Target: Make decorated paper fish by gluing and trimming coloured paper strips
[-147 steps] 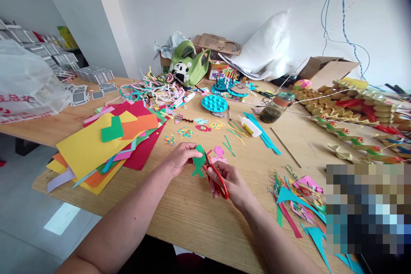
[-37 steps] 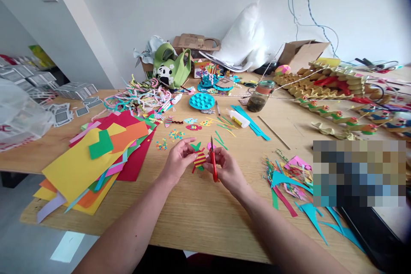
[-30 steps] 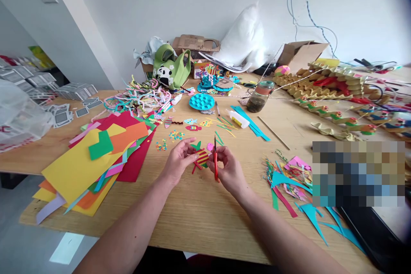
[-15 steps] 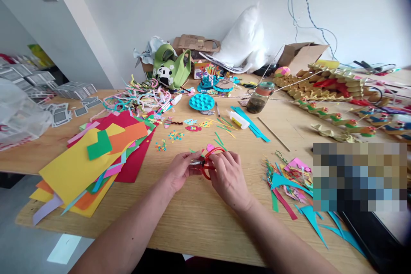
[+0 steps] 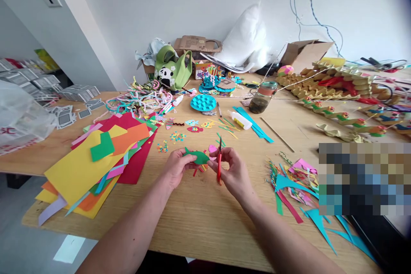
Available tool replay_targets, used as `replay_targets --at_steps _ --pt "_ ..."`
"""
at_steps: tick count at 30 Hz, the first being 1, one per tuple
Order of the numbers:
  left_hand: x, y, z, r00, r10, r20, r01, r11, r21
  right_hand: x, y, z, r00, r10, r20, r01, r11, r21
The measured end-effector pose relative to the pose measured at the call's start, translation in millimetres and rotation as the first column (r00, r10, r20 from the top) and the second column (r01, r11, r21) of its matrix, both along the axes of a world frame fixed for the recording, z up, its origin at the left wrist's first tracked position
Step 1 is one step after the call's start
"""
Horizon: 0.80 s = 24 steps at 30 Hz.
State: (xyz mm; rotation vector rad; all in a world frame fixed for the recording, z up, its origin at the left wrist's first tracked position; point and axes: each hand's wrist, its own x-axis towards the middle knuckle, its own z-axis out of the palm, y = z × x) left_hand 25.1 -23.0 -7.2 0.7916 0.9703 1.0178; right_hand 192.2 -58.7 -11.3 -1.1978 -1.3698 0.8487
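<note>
My left hand pinches a green paper fish by its tail end, holding it flat, green side up, above the wooden table. Red and yellow strip ends stick out below the fish. My right hand is closed round red-handled scissors, blades pointing up, right beside the fish's head end. A small pink paper fish lies on the table just behind the two hands.
A stack of coloured paper sheets lies left. Paper offcuts are heaped right. Behind are small decorated fish, a glue bottle, a blue round tray, a glass jar, pipe cleaners and a panda bag.
About a second ago the fish showed its red-and-yellow striped side. Now it is turned green side up and lies level, and the scissors stand upright beside it again.
</note>
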Motion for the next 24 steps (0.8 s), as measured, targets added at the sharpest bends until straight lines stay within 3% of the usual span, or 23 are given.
replay_targets --at_steps 4,11,18,24 --pt "-0.5 -2.6 3.4 0.998 -0.055 0.029 0.056 0.998 -0.017 -1.9 2.7 -0.4 0.974 0.037 -0.225 -0.072 0.986 -0.150" --pt "8.8 -8.8 2.4 0.963 -0.163 0.217 0.183 0.980 -0.080 -6.8 -1.2 -2.6 0.926 -0.053 -0.375 -0.011 0.986 -0.165" --pt "14.1 -7.5 -4.1 0.971 0.027 0.239 -0.013 0.998 -0.059 -15.5 -5.6 -5.1 0.964 0.051 -0.263 -0.096 0.982 -0.164" --pt "4.9 -2.7 1.2 0.968 0.105 0.227 -0.101 0.994 -0.030 -17.0 -9.2 2.2 0.940 0.252 -0.230 -0.320 0.885 -0.338"
